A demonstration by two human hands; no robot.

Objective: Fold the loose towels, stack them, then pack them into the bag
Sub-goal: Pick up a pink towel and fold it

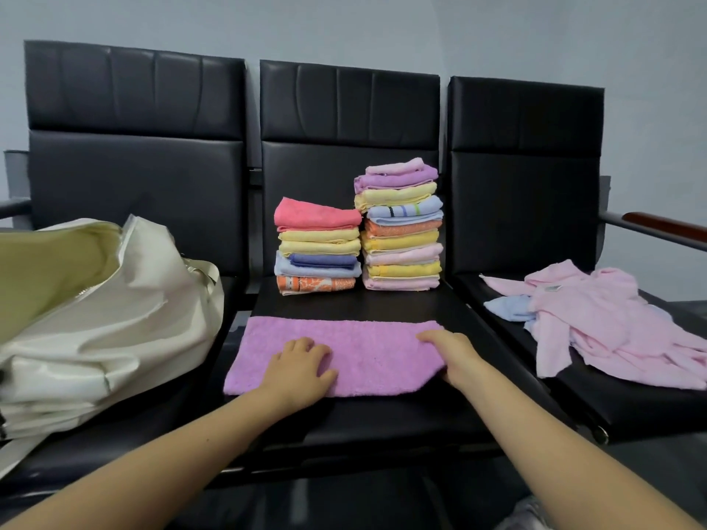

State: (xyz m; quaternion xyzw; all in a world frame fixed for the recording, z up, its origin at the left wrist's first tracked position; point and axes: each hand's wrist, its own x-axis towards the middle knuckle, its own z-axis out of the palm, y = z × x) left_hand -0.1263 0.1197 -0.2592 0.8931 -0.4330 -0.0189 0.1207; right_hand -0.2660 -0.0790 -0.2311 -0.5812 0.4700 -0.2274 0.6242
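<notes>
A purple towel [344, 353] lies flat on the front part of the middle seat [382, 415] of a row of three black chairs. It is folded into a long strip, and its long axis runs left to right across the seat, parallel to the seat's front edge; its right near corner is cut off at a slant under the right hand.

The left hand [298, 371] rests palm down on the towel left of its middle, near the near edge, with the fingers [306, 348] lightly bent and spread, pressing on the cloth and gripping nothing. The right hand [455, 357] lies at the towel's right end, its fingers stretched along the top of the cloth toward the far edge; whether the thumb is tucked under the edge cannot be told.

Behind the towel, at the back of the same seat, stand two stacks of folded towels side by side: a shorter stack [318, 250] topped by a coral one, and to its right a taller stack [401, 227] topped by pale pink and purple.

Left of the towel, on the neighbouring seat, a cream bag [126, 323] lies slumped with its mouth open. Right of the towel, on the third seat, a heap of loose towels [612, 327], pink with some pale blue, lies crumpled.
</notes>
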